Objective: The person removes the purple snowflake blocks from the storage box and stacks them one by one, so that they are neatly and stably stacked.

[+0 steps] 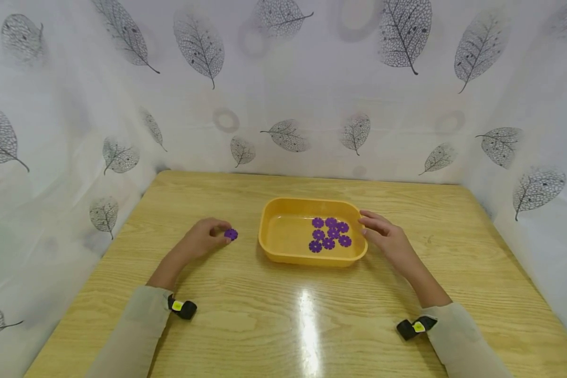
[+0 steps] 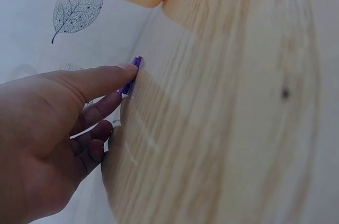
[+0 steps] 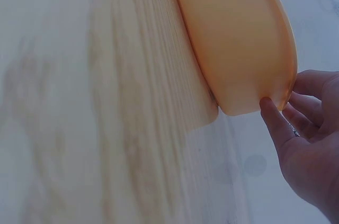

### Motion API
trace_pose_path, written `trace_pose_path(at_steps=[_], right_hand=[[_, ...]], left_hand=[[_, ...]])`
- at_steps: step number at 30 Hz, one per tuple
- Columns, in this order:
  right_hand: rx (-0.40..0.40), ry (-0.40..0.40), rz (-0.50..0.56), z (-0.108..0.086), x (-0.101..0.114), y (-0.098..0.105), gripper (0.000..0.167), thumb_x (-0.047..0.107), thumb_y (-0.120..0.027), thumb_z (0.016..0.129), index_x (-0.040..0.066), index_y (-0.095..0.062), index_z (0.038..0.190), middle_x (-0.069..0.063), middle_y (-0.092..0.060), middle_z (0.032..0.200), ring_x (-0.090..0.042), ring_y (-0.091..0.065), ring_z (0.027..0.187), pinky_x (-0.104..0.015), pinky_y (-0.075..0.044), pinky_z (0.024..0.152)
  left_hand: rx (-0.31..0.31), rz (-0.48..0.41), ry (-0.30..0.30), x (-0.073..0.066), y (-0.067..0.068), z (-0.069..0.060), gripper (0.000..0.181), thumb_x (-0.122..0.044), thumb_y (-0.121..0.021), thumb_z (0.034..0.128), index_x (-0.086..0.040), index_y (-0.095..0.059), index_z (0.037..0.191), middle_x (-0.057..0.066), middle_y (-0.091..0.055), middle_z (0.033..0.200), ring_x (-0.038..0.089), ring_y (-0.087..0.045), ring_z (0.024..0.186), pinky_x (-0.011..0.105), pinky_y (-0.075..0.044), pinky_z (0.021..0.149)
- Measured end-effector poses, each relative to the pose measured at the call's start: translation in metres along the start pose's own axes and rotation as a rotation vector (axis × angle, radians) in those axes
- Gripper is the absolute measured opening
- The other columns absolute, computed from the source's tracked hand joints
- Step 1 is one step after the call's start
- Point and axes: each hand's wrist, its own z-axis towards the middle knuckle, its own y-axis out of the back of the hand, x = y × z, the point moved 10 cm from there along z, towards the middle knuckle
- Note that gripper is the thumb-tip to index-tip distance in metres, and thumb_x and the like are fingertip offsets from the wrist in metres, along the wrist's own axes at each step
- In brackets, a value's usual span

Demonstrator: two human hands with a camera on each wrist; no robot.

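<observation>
In the head view my left hand pinches a purple flower-shaped disc between thumb and fingertips, left of the yellow plastic tub. From the left wrist the disc shows edge-on, close to the table; I cannot tell whether it touches the wood. The tub stands upright, with several more purple discs lying in its right half. At the tub's right end, the fingertips of my right hand rest against the rim. The right wrist view shows that thumb on the tub's outer wall.
The light wooden table runs beneath everything, with a bright streak of reflected light in front of the tub. White cloth printed with grey leaves hangs behind it and at both sides. Each wrist wears a black strap.
</observation>
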Motion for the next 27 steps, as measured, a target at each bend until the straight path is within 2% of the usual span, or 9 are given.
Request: trace_pose_path(at_steps=[4,11,27], right_hand=[[-0.002,0.0,0.001,0.0,0.0001,0.0,0.046,0.032,-0.059,0.103,0.006,-0.058,0.14,-0.005,-0.04,0.16,-0.032,-0.036,0.147,-0.004,-0.041,0.093],[-0.001,0.002,0.0,0.0,0.0008,-0.0006,0.045,0.031,-0.059,0.103,0.006,-0.058,0.141,-0.005,-0.04,0.16,-0.031,-0.037,0.147,-0.004,-0.041,0.093],[0.0,0.003,-0.016,-0.0009,0.0037,0.0,0.044,0.031,-0.058,0.104,0.007,-0.058,0.141,-0.005,-0.04,0.16,-0.03,-0.038,0.146,-0.004,-0.04,0.094]], left_hand=[[0.0,0.011,-0.008,0.0006,-0.0001,0.0002,0.04,-0.021,-0.071,0.0942,-0.004,-0.065,0.13,0.015,-0.065,0.12,0.023,-0.054,0.094,0.037,-0.045,0.081],[0.002,0.029,-0.024,-0.0016,0.0002,-0.0005,0.04,-0.02,-0.071,0.0944,-0.003,-0.065,0.13,0.016,-0.063,0.118,0.023,-0.052,0.092,0.036,-0.043,0.079],[0.01,0.012,-0.001,0.0019,-0.0011,-0.0024,0.038,-0.02,-0.069,0.0962,-0.005,-0.065,0.131,0.018,-0.058,0.125,0.025,-0.05,0.097,0.039,-0.043,0.083]])
